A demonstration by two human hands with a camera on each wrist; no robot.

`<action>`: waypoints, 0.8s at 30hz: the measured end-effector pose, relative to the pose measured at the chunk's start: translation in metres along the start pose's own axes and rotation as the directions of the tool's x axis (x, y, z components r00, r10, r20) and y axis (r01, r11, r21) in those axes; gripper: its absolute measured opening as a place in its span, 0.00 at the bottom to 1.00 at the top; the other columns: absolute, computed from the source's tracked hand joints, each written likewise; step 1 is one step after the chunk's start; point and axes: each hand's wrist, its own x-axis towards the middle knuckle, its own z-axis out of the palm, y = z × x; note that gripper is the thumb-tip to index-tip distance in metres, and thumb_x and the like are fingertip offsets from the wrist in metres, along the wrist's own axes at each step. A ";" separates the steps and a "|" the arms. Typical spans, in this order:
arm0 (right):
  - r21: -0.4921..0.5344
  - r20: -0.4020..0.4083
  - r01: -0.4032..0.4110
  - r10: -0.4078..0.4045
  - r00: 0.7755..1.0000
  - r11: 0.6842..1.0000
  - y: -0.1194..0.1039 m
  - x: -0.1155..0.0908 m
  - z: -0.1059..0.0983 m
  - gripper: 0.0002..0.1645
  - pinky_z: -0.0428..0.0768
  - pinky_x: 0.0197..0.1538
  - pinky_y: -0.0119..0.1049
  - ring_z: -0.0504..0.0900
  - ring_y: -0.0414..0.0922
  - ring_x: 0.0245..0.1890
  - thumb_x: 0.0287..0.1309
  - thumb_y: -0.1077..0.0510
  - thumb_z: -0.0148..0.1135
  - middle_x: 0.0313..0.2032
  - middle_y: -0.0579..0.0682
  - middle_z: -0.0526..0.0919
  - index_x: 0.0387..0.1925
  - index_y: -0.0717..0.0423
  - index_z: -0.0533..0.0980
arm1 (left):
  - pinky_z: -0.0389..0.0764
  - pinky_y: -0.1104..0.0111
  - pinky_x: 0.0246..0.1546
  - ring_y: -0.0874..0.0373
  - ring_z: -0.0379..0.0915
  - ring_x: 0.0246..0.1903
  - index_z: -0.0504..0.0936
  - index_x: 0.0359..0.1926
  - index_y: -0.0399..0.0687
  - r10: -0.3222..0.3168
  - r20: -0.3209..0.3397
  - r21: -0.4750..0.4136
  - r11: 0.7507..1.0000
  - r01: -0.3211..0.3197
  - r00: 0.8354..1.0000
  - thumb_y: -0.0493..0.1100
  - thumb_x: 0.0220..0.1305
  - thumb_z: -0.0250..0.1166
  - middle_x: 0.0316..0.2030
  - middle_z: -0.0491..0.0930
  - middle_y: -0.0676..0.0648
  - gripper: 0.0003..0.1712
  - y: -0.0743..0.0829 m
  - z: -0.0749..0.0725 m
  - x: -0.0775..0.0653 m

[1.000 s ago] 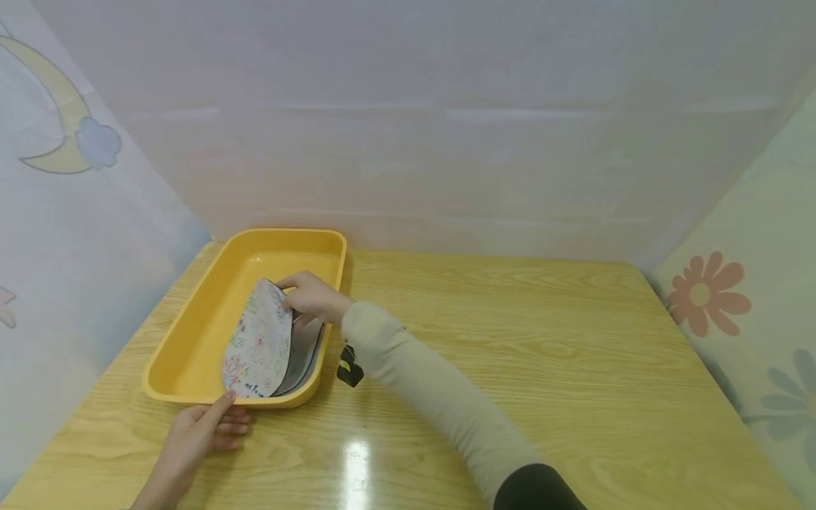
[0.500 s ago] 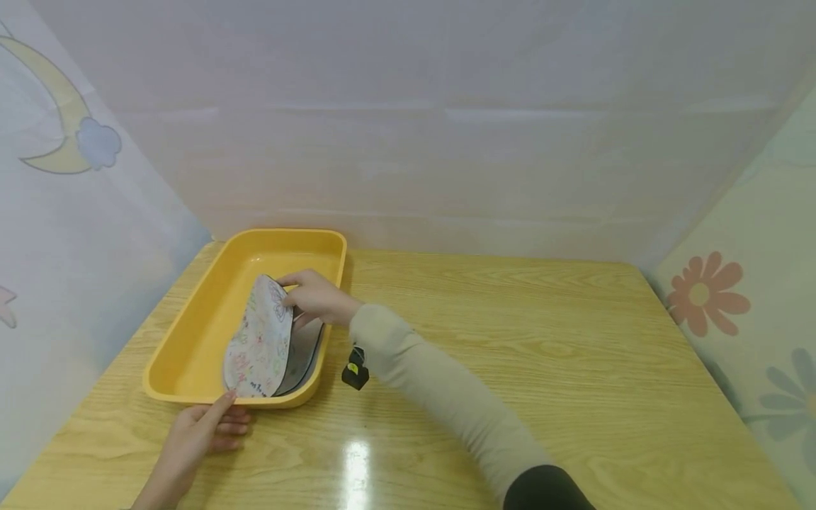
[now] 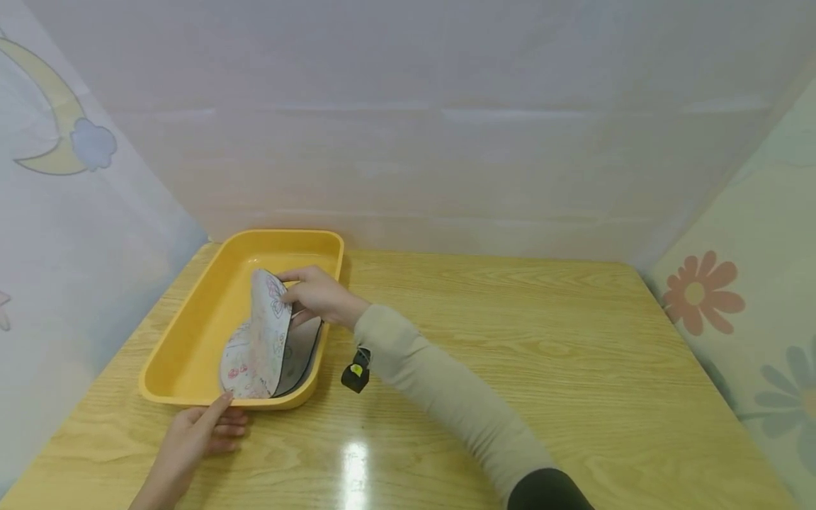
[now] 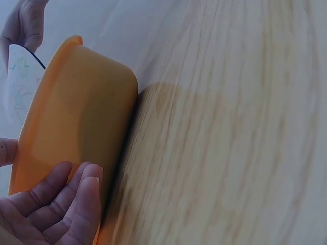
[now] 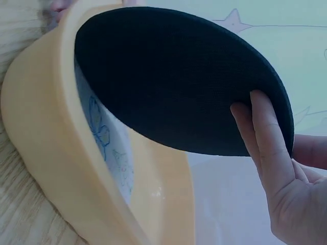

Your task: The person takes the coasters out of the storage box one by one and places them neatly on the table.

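A thin oval mat with a white, doodle-printed face (image 3: pixel 270 319) and a black backing (image 5: pixel 173 81) stands tilted up in the yellow tray (image 3: pixel 191 333). My right hand (image 3: pixel 319 294) pinches its far right edge; in the right wrist view the fingers (image 5: pixel 265 132) lie against the black side and the thumb is mostly hidden behind. Beneath it lies what looks like another printed mat (image 5: pixel 104 143), shaded grey on its right part in the head view. My left hand (image 3: pixel 194 443) grips the tray's near rim, thumb over the edge and fingers outside, below the rim.
The tray sits at the left of a wooden table (image 3: pixel 510 361), near the back wall. Printed cloth walls with a moon (image 3: pixel 60 106) and flowers (image 3: pixel 698 290) enclose the table's sides. A small black device (image 3: pixel 355 372) hangs under my right wrist.
My right hand has shifted slightly right and up, turning the mat steeper, so more printed surface shows at its left. My left hand stays on the rim.
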 end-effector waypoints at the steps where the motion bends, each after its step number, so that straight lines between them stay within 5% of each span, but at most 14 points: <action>1: 0.004 0.001 0.002 -0.002 1.000 1.000 -0.001 -0.001 0.000 0.26 0.84 0.31 0.42 0.82 0.51 0.29 0.60 0.72 0.48 0.30 0.56 0.79 0.61 0.64 0.64 | 0.83 0.64 0.30 0.59 0.79 0.27 0.78 0.37 0.25 -0.001 -0.001 0.002 1.000 0.001 1.000 0.52 0.69 0.48 0.29 0.82 0.45 0.30 0.000 0.000 0.000; 24: 0.054 -0.002 0.032 -0.032 0.999 0.998 -0.010 -0.015 -0.007 0.24 0.84 0.32 0.44 0.80 0.48 0.27 0.61 0.72 0.48 0.31 0.56 0.79 0.59 0.64 0.67 | 0.83 0.63 0.32 0.58 0.79 0.29 0.78 0.38 0.26 -0.030 0.007 0.015 0.999 0.030 1.000 0.55 0.68 0.48 0.31 0.82 0.44 0.31 0.000 -0.001 0.001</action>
